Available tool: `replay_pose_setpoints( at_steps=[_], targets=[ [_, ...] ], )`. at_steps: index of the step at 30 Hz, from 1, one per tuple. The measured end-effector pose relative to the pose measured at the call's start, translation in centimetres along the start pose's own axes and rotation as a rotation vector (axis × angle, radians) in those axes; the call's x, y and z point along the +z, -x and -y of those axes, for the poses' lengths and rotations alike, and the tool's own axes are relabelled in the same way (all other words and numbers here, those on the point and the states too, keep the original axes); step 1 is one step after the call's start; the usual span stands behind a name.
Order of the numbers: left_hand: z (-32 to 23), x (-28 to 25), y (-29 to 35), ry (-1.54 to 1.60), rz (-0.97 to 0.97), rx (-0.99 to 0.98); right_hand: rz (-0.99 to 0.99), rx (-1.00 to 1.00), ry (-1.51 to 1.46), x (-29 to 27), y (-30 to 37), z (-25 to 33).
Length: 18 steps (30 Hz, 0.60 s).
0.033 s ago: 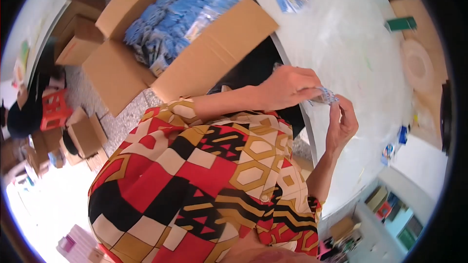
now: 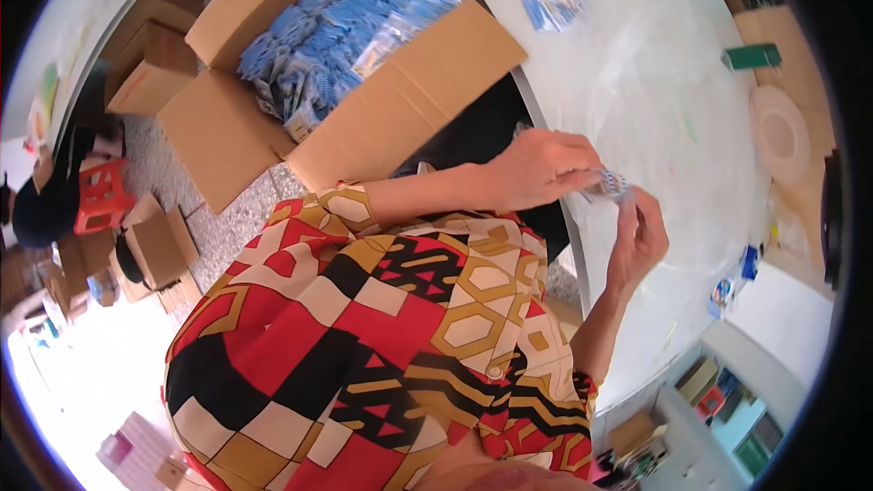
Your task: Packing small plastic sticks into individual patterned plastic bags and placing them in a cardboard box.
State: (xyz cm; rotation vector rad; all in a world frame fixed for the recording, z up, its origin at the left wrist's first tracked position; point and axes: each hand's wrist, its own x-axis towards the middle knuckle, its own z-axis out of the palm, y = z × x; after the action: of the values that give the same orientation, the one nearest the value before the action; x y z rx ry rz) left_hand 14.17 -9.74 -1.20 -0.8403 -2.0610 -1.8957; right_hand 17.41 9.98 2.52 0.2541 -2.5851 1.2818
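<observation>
Over the near edge of the white table (image 2: pixel 650 118), my two hands hold a small clear plastic packet (image 2: pixel 616 184) with a blue-and-white patterned edge. My left hand (image 2: pixel 544 168) pinches its left side between thumb and fingers. At its right side, the thumb and fingertips of my right hand (image 2: pixel 638 235) are closed on it. What lies inside the packet is too small to make out. To the left of the table, an open cardboard box (image 2: pixel 400 91) holds many blue-and-white packets (image 2: pixel 318 27), with several clear ones along its right side.
More small blue-and-white packets (image 2: pixel 553 11) lie on the table's far part. A green box (image 2: pixel 752 56) and a pale round disc (image 2: pixel 780 136) are at the right. A small blue item (image 2: pixel 750 261) lies nearby. A red plastic stool (image 2: pixel 102 195) and cardboard boxes stand on the floor at left.
The packet has tilted a little between my fingers, and its patterned edge shows more plainly. The whole view has shifted slightly; both hands keep their grip.
</observation>
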Motion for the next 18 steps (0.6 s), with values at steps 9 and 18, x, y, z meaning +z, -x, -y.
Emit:
replay_pose_setpoints(
  at_steps=[9,18],
  targets=[
    [0.5,-2.2,2.2,0.045,-0.002,-0.197,0.063,-0.173,-0.045,1.8,-1.2,0.7],
    [1.4,-2.4,3.2,0.377,-0.125,-0.454,0.177,0.077,-0.430,5.2,-1.4,0.6]
  ],
)
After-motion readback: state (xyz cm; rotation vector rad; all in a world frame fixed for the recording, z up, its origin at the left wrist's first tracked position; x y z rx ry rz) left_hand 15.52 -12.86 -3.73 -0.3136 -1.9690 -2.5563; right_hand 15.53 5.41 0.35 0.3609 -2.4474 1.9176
